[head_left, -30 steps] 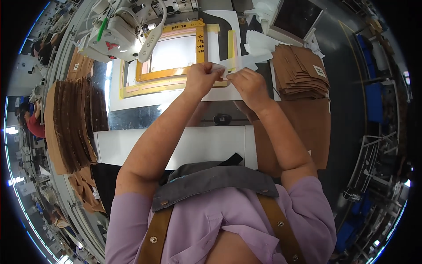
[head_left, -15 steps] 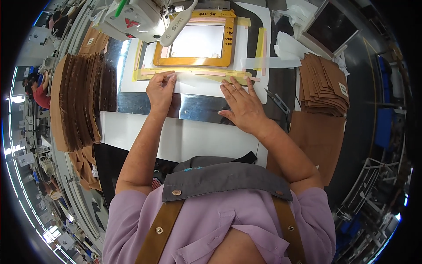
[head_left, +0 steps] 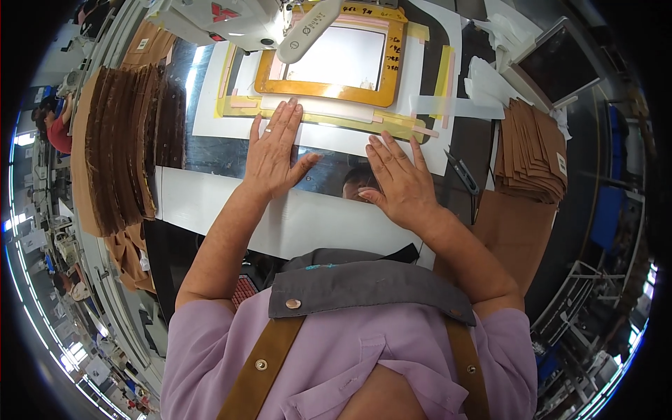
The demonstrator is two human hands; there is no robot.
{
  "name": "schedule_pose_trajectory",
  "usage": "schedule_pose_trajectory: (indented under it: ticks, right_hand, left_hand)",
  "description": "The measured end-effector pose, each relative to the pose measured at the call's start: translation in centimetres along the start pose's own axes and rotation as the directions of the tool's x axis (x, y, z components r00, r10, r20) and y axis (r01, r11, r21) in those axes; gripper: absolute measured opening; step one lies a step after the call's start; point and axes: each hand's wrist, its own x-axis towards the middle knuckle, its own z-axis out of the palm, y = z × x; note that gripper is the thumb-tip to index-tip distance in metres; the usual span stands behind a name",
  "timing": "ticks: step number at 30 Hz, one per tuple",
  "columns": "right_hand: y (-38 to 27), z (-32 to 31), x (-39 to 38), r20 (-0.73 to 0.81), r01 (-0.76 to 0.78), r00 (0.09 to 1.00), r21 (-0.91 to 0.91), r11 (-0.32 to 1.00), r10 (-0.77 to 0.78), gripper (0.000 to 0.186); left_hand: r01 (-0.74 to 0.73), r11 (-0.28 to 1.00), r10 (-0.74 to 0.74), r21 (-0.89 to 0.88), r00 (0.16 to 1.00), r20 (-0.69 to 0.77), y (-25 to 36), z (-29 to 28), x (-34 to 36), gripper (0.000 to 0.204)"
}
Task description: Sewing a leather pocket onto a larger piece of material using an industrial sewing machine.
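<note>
My left hand (head_left: 276, 150) lies flat with its fingers out and a ring on one of them. Its fingertips touch the near border of a white template sheet (head_left: 210, 120), just below an amber frame (head_left: 318, 92). To the right, my right hand (head_left: 402, 175) is also flat and open, its fingertips at the yellow tape (head_left: 360, 124) along the sheet's near side. Nothing shows in either hand. A pale strip (head_left: 336, 109) lies between the amber frame and the tape. The shiny metal plate (head_left: 322, 183) shows under and between my hands.
A white sewing machine head (head_left: 245, 24) overhangs the frame. Thread snips (head_left: 462, 171) lie right of my right hand. Brown fabric pieces are stacked at left (head_left: 112, 150) and right (head_left: 528, 150). A dark screen (head_left: 560, 63) and white crumpled material (head_left: 486, 84) are at far right.
My left hand has gone from pinching at the near edge of the sheet to lying flat with fingers stretched. My right hand remains flat. The whole view has shifted slightly.
</note>
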Motion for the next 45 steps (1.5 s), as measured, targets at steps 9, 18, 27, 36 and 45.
schedule_pose_trajectory:
  ticks: [9, 18, 27, 36, 45]
  right_hand:
    - [0.5, 2.1, 4.9, -0.047, -0.086, 0.995, -0.022, 0.996, 0.085, 0.081]
    - [1.0, 2.3, 5.3, -0.024, -0.197, 0.98, -0.019, 0.98, 0.196, 0.09]
    - [0.7, 2.0, 5.9, -0.013, -0.222, 0.975, -0.042, 0.974, 0.222, 0.093]
    - [0.5, 2.0, 6.1, 0.005, -0.257, 0.966, -0.1, 0.961, 0.258, 0.094]
    - [0.5, 2.1, 6.0, -0.027, -0.238, 0.971, -0.097, 0.966, 0.237, 0.092]
  left_hand:
    - [-0.045, 0.999, 0.045, 0.005, 0.999, 0.03, -1.2, 0.1, 3.1, 0.084]
    - [-0.024, 0.999, 0.025, 0.039, 1.0, -0.004, -1.1, 0.3, 3.8, 0.089]
    - [-0.023, 1.0, 0.024, 0.018, 0.998, -0.054, -2.0, 0.6, 4.6, 0.093]
    - [0.025, 0.999, -0.025, 0.022, 0.999, 0.023, -2.2, 0.5, 4.5, 0.094]
    - [0.049, 0.996, -0.04, 0.079, 0.992, -0.119, -2.6, 0.8, 3.2, 0.09]
